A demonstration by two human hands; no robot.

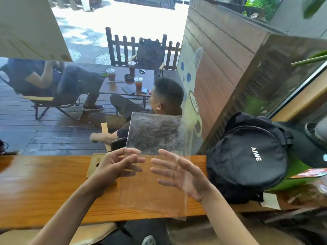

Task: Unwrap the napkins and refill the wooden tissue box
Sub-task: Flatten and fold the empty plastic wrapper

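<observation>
Holding a clear plastic wrapper [155, 156] up over the counter [44, 188], the left hand [115, 167] pinches its edge while the right hand [180, 172] is spread wide behind it. The wrapper looks empty; no napkins show. The wooden box [93, 165] sits at the counter's far edge, mostly hidden, so its inside cannot be seen. With only one pinch, the wrapper could slip and drop.

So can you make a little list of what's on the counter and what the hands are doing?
counter: long wooden counter by the window
left hand: pinching the clear plastic wrapper
right hand: open, fingers spread behind the wrapper
wooden box: flat on counter, behind left hand
black bag: right side of counter
napkins: not visible
</observation>
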